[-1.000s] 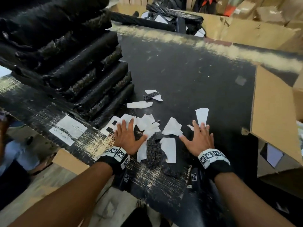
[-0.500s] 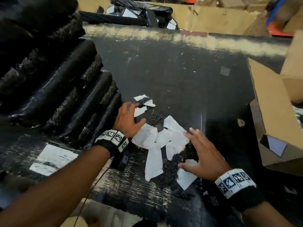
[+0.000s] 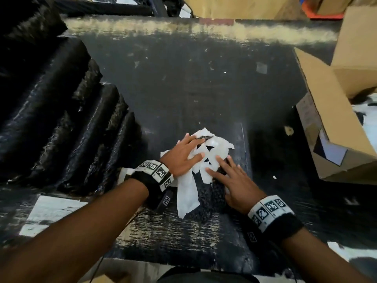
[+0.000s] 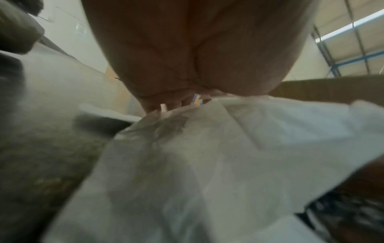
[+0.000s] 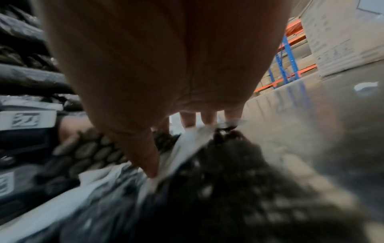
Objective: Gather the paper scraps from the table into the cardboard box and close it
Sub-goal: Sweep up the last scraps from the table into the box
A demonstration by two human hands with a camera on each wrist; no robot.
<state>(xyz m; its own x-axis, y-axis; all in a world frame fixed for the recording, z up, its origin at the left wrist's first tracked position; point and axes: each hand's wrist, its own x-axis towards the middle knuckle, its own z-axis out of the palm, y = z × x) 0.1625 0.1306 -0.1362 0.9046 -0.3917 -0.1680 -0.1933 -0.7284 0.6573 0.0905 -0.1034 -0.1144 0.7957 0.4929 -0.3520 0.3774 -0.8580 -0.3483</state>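
Note:
White paper scraps [image 3: 216,148] and dark bubble-wrap bits [image 3: 206,201] lie bunched in one heap on the black table [image 3: 183,82]. My left hand [image 3: 183,156] lies flat on the heap's left side, fingers straight and spread over the paper. My right hand [image 3: 234,180] presses flat on the heap's right side, fingers pointing up-left. The left wrist view shows my left palm [image 4: 197,49] over white paper [image 4: 207,164]. In the right wrist view, my right fingers [image 5: 188,120] rest on paper and dark wrap [image 5: 228,189]. The open cardboard box [image 3: 326,111] stands at the table's right edge.
A stack of black wrapped bundles [image 3: 51,103] fills the left side of the table. More cardboard boxes [image 3: 359,48] stand at the back right. A small scrap [image 3: 288,130] lies between the heap and the box. White labels [image 3: 51,211] stick to the table's near left.
Both hands swept inward and the scattered scraps got pushed together into one tight heap. My left hand moved right onto the heap; the right hand closed in from the right.

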